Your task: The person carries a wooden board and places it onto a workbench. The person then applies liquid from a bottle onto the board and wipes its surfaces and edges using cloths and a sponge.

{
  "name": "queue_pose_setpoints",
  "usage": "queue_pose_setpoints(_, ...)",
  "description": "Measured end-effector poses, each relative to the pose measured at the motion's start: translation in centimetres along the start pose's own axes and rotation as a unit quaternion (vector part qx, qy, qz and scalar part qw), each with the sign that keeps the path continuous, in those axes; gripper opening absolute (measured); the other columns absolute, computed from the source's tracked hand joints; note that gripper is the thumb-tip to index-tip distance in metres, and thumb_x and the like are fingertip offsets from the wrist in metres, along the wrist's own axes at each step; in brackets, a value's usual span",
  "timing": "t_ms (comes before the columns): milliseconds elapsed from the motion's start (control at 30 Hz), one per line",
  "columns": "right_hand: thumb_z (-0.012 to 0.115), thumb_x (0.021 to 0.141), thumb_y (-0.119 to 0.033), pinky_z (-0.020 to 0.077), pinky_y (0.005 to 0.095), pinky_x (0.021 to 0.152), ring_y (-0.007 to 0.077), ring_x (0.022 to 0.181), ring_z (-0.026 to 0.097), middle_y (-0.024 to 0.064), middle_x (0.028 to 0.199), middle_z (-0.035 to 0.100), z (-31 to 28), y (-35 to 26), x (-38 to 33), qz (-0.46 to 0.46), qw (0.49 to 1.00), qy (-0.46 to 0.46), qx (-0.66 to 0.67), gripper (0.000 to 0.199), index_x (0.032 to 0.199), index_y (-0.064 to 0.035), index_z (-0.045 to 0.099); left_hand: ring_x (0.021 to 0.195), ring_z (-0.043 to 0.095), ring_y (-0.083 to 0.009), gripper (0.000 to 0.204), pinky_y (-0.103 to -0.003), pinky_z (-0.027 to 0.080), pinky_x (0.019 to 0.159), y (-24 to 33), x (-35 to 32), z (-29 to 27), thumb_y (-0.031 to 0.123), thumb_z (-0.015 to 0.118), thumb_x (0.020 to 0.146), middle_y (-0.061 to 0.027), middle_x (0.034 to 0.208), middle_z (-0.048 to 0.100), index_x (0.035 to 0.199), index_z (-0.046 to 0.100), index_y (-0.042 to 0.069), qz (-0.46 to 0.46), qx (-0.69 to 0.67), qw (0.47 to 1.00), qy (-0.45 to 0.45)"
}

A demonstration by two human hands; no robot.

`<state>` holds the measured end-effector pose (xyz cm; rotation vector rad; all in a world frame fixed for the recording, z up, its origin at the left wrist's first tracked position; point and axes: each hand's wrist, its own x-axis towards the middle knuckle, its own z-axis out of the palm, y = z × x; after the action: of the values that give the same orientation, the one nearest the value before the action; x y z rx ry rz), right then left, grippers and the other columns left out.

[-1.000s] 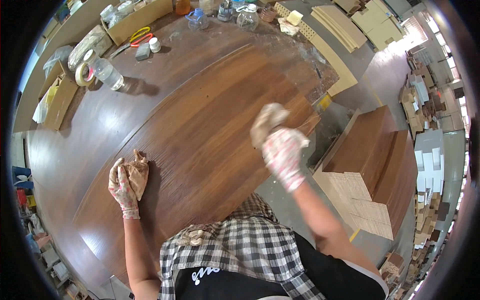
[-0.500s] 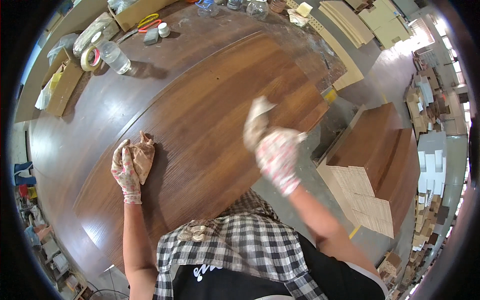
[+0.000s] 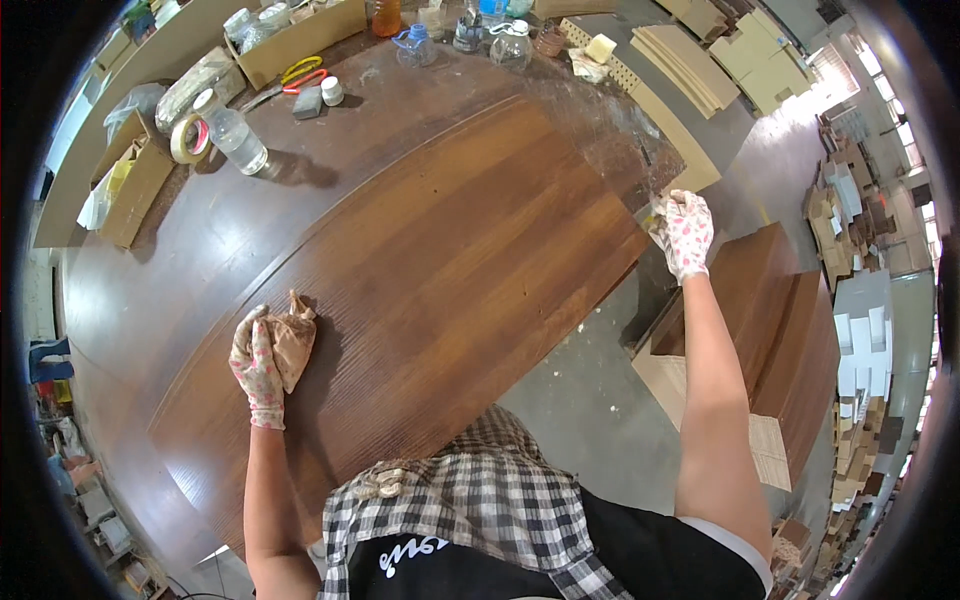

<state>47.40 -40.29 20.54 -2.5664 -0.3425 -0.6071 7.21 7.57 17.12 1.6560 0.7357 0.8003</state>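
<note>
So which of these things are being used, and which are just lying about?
Seemingly in use:
brown bundle, held in the left hand
wood-grain board beneath it, right hand near its right end

Seemingly lying about:
scissors
grey block
tape roll
clear bottle

Is holding the right arm (image 3: 716,390) outstretched with gloved right hand (image 3: 687,232) curled, and left arm (image 3: 270,500) forward with gloved left hand (image 3: 258,368) pinching.

The gloved left hand (image 3: 258,365) holds a brown cloth bundle (image 3: 293,350) over the wood-grain panel's (image 3: 430,250) left part. Beside the panel's right corner, the gloved right hand (image 3: 686,228) clutches a mostly hidden rag (image 3: 659,212).
</note>
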Motion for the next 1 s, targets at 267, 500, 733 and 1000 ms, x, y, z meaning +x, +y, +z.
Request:
queue_pose_setpoints(267, 0.064, 0.078, -0.022, 0.0482, 0.0383, 0.081, 0.0304, 0.090, 0.061, 0.0125, 0.092, 0.064, -0.4, -4.7, -1.5, -0.045, 0.978, -0.203, 0.035, 0.014, 0.087, -0.0101, 0.066, 0.102, 0.057, -0.0150, 0.023, -0.028, 0.043, 0.091, 0.8, 0.0, 0.0, 0.010, 0.052, 0.092, -0.0089, 0.110, 0.063, 0.109, 0.061, -0.003, -0.024, -0.004, 1.000, 0.005)
queue_pose_setpoints(500, 0.058, 0.080, -0.025, 0.0470, 0.0399, 0.080, 0.0322, 0.090, 0.061, 0.0122, 0.095, 0.065, -1.4, -5.1, 1.4, -0.062, 0.942, -0.307, -0.123, 0.020, 0.089, -0.0099, 0.068, 0.101, 0.057, -0.0149, 0.024, -0.028, 0.044, 0.090, -0.5, -0.2, -0.8, 0.009, 0.052, 0.092, -0.0089, 0.110, 0.064, 0.111, 0.062, -0.002, -0.034, -0.029, 0.999, 0.024)
queue_pose_setpoints(733, 0.060, 0.075, -0.021, 0.0464, 0.0374, 0.081, 0.0299, 0.092, 0.060, 0.0121, 0.091, 0.064, -0.4, -3.5, 2.2, -0.033, 0.936, -0.345, -0.059, 0.020, 0.086, -0.0067, 0.067, 0.099, 0.057, -0.0137, 0.024, -0.027, 0.044, 0.089, -0.7, -0.2, -0.9, 0.010, 0.053, 0.092, -0.0079, 0.110, 0.064, 0.111, 0.062, -0.002, -0.039, -0.012, 0.998, 0.040)
queue_pose_setpoints(1000, 0.065, 0.085, -0.010, 0.0517, 0.0288, 0.066, 0.0200, 0.075, 0.063, 0.0072, 0.085, 0.064, 1.3, -1.5, 0.2, 0.035, 0.952, -0.163, 0.256, 0.023, 0.106, -0.0019, 0.058, 0.098, 0.057, -0.0126, 0.024, -0.026, 0.045, 0.088, -0.6, -0.2, -0.8, 0.010, 0.054, 0.093, -0.0069, 0.109, 0.064, 0.111, 0.062, -0.002, -0.033, -0.027, 0.998, 0.042)
